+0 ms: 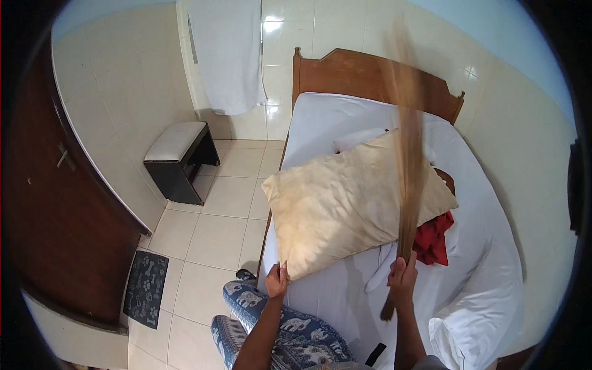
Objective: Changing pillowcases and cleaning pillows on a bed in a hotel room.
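Note:
A stained cream pillow (333, 203) lies across the bed, and my left hand (276, 280) grips its near left corner. My right hand (402, 275) is closed around a broom of thin sticks (409, 185), near its bound end. The broom points up and away over the pillow's right part, its far end blurred. Under and beside the pillow's right end is a red cloth (434, 240). A brown item (445, 180) partly shows behind that end, mostly hidden. A white sheet (333, 303) covers the mattress.
A wooden headboard (342, 74) stands at the bed's far end. A white pillow (462, 333) lies near right. To the left are a padded stool (175, 141), a dark doormat (147, 289) and a brown door (69, 208). A white towel (226, 55) hangs on the wall.

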`<control>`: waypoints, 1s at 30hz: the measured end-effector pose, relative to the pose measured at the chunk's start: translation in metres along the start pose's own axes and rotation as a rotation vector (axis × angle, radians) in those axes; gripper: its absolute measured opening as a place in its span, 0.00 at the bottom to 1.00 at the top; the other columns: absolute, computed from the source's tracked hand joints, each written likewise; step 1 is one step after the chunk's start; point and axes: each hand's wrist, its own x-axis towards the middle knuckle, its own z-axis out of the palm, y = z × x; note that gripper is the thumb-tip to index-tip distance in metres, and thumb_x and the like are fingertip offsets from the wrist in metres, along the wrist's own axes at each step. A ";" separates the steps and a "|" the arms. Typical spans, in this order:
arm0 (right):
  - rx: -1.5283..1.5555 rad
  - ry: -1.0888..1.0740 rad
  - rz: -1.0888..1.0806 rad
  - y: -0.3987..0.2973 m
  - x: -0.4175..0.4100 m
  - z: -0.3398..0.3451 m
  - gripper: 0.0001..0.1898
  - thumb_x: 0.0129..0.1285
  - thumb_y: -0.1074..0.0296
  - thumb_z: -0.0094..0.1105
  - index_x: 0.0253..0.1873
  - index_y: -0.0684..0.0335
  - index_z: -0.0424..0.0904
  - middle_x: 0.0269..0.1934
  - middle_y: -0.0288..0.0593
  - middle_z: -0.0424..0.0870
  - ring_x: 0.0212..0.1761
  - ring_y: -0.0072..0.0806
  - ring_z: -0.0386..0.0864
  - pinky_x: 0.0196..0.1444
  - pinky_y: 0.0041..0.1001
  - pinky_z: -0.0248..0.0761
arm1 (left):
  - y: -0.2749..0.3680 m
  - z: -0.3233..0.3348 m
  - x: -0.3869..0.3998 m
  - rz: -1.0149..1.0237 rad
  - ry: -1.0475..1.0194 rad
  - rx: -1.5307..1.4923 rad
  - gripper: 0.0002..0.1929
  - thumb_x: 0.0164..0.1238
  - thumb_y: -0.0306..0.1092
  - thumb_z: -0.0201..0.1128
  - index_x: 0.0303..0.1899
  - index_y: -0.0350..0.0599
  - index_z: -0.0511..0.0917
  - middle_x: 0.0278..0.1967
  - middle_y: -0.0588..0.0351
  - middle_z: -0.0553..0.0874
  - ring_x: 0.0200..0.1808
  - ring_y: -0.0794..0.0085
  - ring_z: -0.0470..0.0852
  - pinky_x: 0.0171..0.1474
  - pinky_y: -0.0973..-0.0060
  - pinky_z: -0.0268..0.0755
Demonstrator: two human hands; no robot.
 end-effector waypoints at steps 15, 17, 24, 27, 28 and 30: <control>-0.014 0.118 -0.117 -0.027 -0.030 0.041 0.15 0.70 0.55 0.44 0.47 0.63 0.62 0.18 0.41 0.71 0.17 0.30 0.73 0.19 0.32 0.66 | -0.002 0.001 0.002 0.065 -0.017 0.205 0.20 0.70 0.50 0.51 0.32 0.39 0.75 0.25 0.39 0.79 0.29 0.43 0.78 0.34 0.54 0.69; -0.420 -0.090 -0.041 -0.016 -0.031 0.064 0.15 0.70 0.57 0.42 0.49 0.64 0.60 0.20 0.49 0.75 0.21 0.41 0.77 0.23 0.40 0.68 | -0.003 0.000 0.004 0.186 0.165 0.026 0.20 0.70 0.48 0.51 0.42 0.36 0.74 0.34 0.41 0.80 0.39 0.48 0.78 0.44 0.57 0.68; -0.132 -0.420 0.218 -0.029 -0.051 0.047 0.13 0.71 0.59 0.41 0.45 0.66 0.60 0.19 0.50 0.74 0.20 0.44 0.78 0.23 0.39 0.69 | -0.006 -0.006 0.008 0.306 0.225 0.021 0.28 0.70 0.44 0.49 0.63 0.34 0.58 0.59 0.38 0.67 0.62 0.46 0.63 0.64 0.55 0.50; -0.168 -0.258 -0.088 -0.032 -0.058 0.054 0.12 0.70 0.61 0.43 0.45 0.65 0.60 0.20 0.55 0.75 0.23 0.53 0.77 0.25 0.44 0.69 | -0.004 -0.007 0.007 0.347 0.256 0.041 0.29 0.71 0.46 0.48 0.64 0.34 0.57 0.61 0.39 0.65 0.65 0.46 0.60 0.66 0.55 0.48; -0.307 -0.262 -0.119 -0.030 -0.061 0.061 0.12 0.70 0.62 0.43 0.46 0.66 0.60 0.22 0.59 0.76 0.25 0.57 0.77 0.26 0.47 0.68 | -0.002 -0.008 0.007 0.348 0.260 0.065 0.31 0.71 0.49 0.46 0.66 0.34 0.55 0.64 0.38 0.61 0.67 0.46 0.57 0.68 0.54 0.45; -0.514 -0.454 0.071 -0.024 -0.061 0.074 0.13 0.70 0.63 0.44 0.49 0.67 0.60 0.26 0.66 0.77 0.31 0.66 0.76 0.32 0.55 0.66 | 0.001 -0.009 0.008 0.364 0.293 0.065 0.32 0.71 0.50 0.45 0.66 0.34 0.53 0.66 0.38 0.59 0.68 0.45 0.55 0.68 0.53 0.44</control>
